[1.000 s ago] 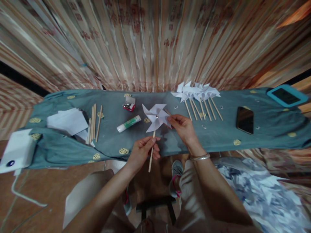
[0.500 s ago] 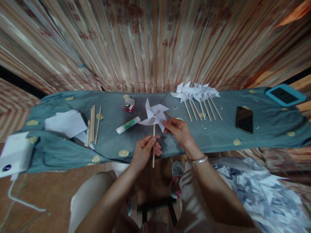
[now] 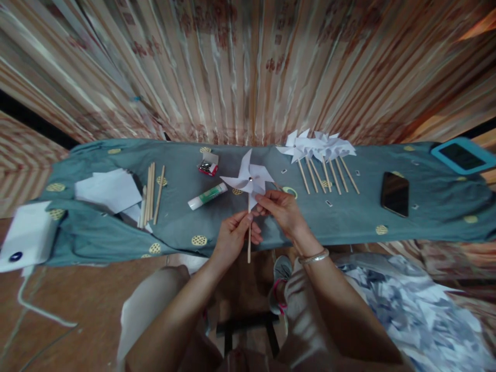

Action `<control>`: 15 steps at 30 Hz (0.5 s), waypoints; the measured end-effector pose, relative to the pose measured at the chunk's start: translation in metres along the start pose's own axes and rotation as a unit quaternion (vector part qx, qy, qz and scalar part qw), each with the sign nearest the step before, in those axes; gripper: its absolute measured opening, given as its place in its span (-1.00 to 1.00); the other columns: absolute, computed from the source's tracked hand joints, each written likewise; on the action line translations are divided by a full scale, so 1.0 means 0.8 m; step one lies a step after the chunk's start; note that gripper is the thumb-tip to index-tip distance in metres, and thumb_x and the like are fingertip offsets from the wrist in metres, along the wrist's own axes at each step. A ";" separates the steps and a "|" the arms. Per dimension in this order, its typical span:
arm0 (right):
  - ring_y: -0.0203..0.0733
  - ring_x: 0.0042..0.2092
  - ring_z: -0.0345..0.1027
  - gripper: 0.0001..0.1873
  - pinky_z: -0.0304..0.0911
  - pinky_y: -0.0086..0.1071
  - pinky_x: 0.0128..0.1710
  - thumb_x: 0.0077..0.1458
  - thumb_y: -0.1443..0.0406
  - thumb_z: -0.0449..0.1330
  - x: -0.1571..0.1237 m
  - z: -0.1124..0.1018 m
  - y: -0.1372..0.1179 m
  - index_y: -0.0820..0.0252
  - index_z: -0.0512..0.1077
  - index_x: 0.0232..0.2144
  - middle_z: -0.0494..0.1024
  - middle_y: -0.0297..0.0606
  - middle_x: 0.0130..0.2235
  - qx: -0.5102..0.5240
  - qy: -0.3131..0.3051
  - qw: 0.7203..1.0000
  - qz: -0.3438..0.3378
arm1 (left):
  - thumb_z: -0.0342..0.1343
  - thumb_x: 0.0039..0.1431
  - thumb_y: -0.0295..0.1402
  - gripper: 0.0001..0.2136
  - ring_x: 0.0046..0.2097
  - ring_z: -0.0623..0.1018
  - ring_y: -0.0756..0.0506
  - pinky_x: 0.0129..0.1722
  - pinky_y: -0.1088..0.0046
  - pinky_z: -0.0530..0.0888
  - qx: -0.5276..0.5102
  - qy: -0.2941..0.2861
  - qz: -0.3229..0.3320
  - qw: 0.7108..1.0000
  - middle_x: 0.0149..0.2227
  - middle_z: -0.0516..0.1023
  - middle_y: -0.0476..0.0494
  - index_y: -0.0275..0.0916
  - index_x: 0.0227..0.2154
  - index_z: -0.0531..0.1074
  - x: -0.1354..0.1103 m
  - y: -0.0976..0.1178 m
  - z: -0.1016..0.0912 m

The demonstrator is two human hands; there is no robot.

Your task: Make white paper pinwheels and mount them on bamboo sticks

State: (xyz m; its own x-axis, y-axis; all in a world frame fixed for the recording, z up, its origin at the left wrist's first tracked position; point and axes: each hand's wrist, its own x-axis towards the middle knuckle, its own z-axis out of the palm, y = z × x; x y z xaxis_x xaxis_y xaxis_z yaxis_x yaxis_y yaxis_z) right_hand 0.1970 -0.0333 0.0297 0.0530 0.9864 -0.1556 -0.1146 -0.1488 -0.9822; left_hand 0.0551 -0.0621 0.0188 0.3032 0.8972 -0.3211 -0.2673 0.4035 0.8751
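Note:
A white paper pinwheel with a shiny pin at its centre stands upright on a thin wooden stick, held over the table's front edge. My left hand pinches that stick below the blades between thumb and forefinger, with the other fingers loosely curled. Close beside it, my right hand has its thumb and fingertips closed on the lower blade. Part of the stick behind that blade is hidden. A glue stick lies just left of the pinwheel, and a small open box of metal pins sits behind it.
Several finished pinwheels lie in a row at the back right. A phone and a blue-framed tablet are farther right. To the left are paper sheets, loose sticks and a white device.
The pinwheel's blades have turned a little clockwise on the stick. My right hand has shifted slightly toward the stick, while my left hand keeps its pinch.

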 end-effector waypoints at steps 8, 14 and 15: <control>-0.37 -0.60 0.27 -0.45 0.19 -0.44 -0.57 -0.30 -0.13 0.45 -0.002 0.005 0.003 0.14 0.37 -0.72 0.47 -0.38 -0.66 -0.051 0.012 0.998 -0.027 | 0.34 -0.06 0.03 -0.54 -0.61 0.49 0.01 -0.57 0.53 0.45 -0.001 -0.007 -0.007 1.000 -0.58 0.50 0.01 -0.31 -0.34 0.49 0.000 -0.001 0.000; -0.36 -0.59 0.23 -0.43 0.14 -0.43 -0.57 -0.20 -0.20 0.37 -0.003 -0.005 0.008 0.15 0.42 -0.67 0.44 -0.38 -0.66 -0.092 0.035 0.993 -0.067 | 0.34 -0.09 0.04 -0.50 -0.61 0.49 0.02 -0.58 0.53 0.45 -0.021 0.000 -0.013 1.000 -0.59 0.50 0.03 -0.33 -0.29 0.50 0.002 -0.001 -0.002; -0.36 -0.60 0.21 -0.44 0.12 -0.43 -0.58 -0.18 -0.19 0.37 -0.003 -0.010 0.007 0.16 0.44 -0.66 0.43 -0.38 -0.66 -0.096 0.043 0.992 -0.070 | 0.34 -0.09 0.04 -0.50 -0.61 0.49 0.02 -0.58 0.53 0.45 -0.025 0.001 -0.012 1.000 -0.59 0.50 0.03 -0.33 -0.29 0.50 0.002 0.000 -0.002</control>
State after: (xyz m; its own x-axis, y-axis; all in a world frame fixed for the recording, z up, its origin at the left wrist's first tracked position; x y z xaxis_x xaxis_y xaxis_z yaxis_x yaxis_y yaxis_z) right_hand 0.2039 -0.0372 0.0238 0.1407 0.9899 -0.0162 0.0897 -0.0290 -0.9955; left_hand 0.0542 -0.0608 0.0175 0.3075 0.8875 -0.3432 -0.3049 0.4335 0.8480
